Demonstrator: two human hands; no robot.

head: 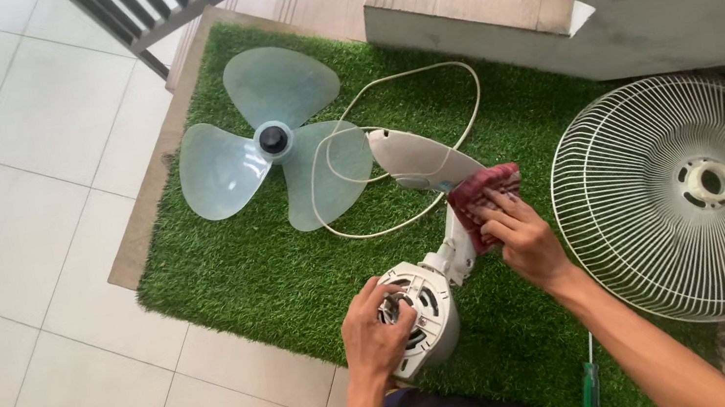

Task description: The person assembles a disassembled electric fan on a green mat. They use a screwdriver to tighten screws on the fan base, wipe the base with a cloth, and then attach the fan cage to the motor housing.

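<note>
Low in the middle of the frame, one white plastic fan motor housing [422, 314] lies on one green artificial-grass mat [246, 274]. The left hand [373, 331] curls its fingers around the housing's front, while the right hand [520, 240] presses one dark red cloth [483, 195] against the fan's neck, fingers together. One pale blue three-bladed propeller [273, 145] lies upper left, one white wire grille [687, 194] right, one green-handled screwdriver [591, 392] at the bottom edge.
</note>
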